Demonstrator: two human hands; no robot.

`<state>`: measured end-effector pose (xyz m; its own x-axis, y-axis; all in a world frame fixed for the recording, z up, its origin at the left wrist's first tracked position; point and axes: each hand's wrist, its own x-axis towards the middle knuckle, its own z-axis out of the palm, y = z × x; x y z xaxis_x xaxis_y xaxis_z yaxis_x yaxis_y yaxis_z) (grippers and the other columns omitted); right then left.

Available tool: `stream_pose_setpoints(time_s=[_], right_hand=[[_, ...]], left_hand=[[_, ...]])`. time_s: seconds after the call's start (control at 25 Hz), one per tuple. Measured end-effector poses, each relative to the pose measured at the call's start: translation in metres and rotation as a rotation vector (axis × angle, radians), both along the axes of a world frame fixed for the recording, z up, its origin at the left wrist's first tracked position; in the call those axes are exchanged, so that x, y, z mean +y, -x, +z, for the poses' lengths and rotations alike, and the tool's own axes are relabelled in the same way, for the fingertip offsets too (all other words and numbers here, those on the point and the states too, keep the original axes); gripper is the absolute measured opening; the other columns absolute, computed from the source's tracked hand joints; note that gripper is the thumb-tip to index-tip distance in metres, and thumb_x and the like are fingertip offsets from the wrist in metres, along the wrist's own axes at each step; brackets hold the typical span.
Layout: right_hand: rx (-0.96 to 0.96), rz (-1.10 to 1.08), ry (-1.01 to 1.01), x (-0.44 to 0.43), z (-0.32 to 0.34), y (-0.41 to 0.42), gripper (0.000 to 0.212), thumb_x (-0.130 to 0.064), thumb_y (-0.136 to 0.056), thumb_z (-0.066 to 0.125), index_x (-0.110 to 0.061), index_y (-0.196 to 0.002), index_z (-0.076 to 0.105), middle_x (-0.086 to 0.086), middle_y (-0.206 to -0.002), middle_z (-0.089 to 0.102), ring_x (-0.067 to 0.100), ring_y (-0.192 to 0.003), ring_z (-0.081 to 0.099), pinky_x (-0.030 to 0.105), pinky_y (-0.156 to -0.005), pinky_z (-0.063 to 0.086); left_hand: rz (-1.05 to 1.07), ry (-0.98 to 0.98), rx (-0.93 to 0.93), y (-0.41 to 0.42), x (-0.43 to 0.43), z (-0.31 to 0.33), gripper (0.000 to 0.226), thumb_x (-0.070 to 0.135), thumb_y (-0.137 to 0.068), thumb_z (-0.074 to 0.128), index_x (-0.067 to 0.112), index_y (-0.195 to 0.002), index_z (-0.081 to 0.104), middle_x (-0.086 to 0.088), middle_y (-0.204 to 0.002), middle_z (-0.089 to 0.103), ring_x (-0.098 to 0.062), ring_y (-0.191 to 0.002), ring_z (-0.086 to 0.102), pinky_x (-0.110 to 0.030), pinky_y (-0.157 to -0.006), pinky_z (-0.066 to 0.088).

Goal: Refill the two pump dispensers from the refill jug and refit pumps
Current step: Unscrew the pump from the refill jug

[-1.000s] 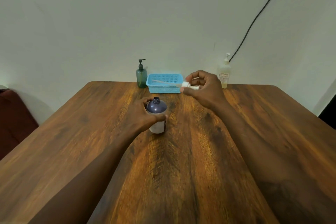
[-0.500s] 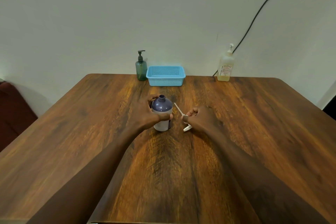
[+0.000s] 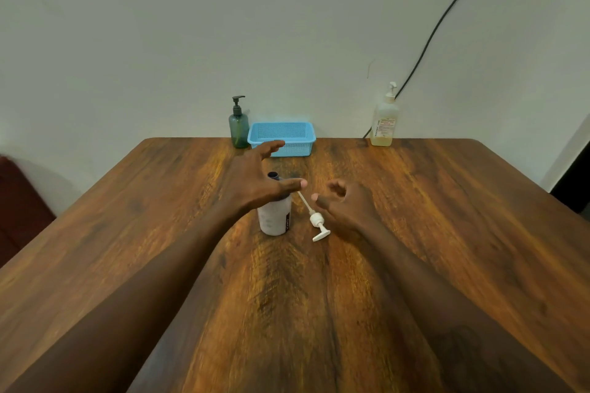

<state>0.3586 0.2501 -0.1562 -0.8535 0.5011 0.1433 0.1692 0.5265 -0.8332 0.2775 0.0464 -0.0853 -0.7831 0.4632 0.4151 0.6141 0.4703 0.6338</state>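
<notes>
1. Since half a second ago the left hand (image 3: pixel 255 182) has let go of the white bottle (image 3: pixel 275 217) and lifted over it, and the right hand (image 3: pixel 343 204) has released the white pump (image 3: pixel 314 218), which now lies on the bench (image 3: pixel 447 233)
2. The left hand's fingers (image 3: pixel 271 147) are spread wide, thumb stretched across above the bottle's dark shoulder, gripping nothing
3. The right hand is loosely curled, fingers apart, empty, just right of the pump
4. The bottle stands upright mid-bench, its dark neck open with no pump fitted
5. The pump lies on its side just right of the bottle, dip tube pointing away toward the bottle's top, spout nearest me
6. At the far edge stands a green pump dispenser (image 3: pixel 238 128) just beside a blue basket (image 3: pixel 282 139)
7. Well to the right, a clear pump bottle (image 3: pixel 384 123) with yellowish liquid stands near the wall, where a black cable (image 3: pixel 440 22) runs up
</notes>
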Motion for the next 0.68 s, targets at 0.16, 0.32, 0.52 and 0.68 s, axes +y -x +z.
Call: stream_pose_setpoints(time_s=[0.16, 0.32, 0.52, 0.68], right_hand=[[0.112, -0.029, -0.047, 0.031, 0.033, 0.01, 0.083, -0.066, -0.076, 0.077, -0.03, -0.144, 0.047, 0.0, -0.152, 0.05, 0.021, -0.135, 0.051, 0.033, -0.097, 0.048], [0.168, -0.121, -0.024, 0.082, 0.047, 0.032, 0.087, -0.075, -0.073, 0.072, -0.031, -0.143, 0.045, 0.0, -0.15, 0.051, 0.021, -0.133, 0.052, 0.029, -0.093, 0.044], [0.199, -0.267, 0.072, 0.174, 0.042, 0.089, 0.075, -0.054, -0.077, 0.081, -0.024, -0.139, 0.049, 0.004, -0.144, 0.057, 0.025, -0.129, 0.056, 0.039, -0.103, 0.051], [0.164, -0.288, 0.104, 0.244, 0.026, 0.142, 0.083, -0.062, -0.076, 0.079, -0.025, -0.141, 0.043, 0.003, -0.145, 0.055, 0.027, -0.127, 0.057, 0.037, -0.1, 0.051]], left_hand=[[-0.058, 0.018, 0.015, 0.007, 0.045, 0.029, 0.091, 0.057, -0.069, 0.087, 0.027, -0.147, 0.051, 0.0, -0.147, 0.057, -0.017, -0.133, 0.052, -0.038, -0.109, 0.044], [-0.078, 0.079, 0.008, 0.032, 0.122, 0.045, 0.085, 0.052, -0.074, 0.086, 0.023, -0.145, 0.052, -0.004, -0.144, 0.058, -0.019, -0.128, 0.056, -0.028, -0.101, 0.042], [-0.106, 0.108, -0.106, 0.081, 0.232, 0.037, 0.083, 0.049, -0.073, 0.088, 0.021, -0.143, 0.053, -0.004, -0.143, 0.058, -0.023, -0.13, 0.054, -0.044, -0.11, 0.047], [-0.085, 0.116, -0.236, 0.132, 0.312, 0.017, 0.082, 0.047, -0.079, 0.083, 0.02, -0.148, 0.047, -0.006, -0.15, 0.053, -0.027, -0.136, 0.051, -0.044, -0.112, 0.044]])
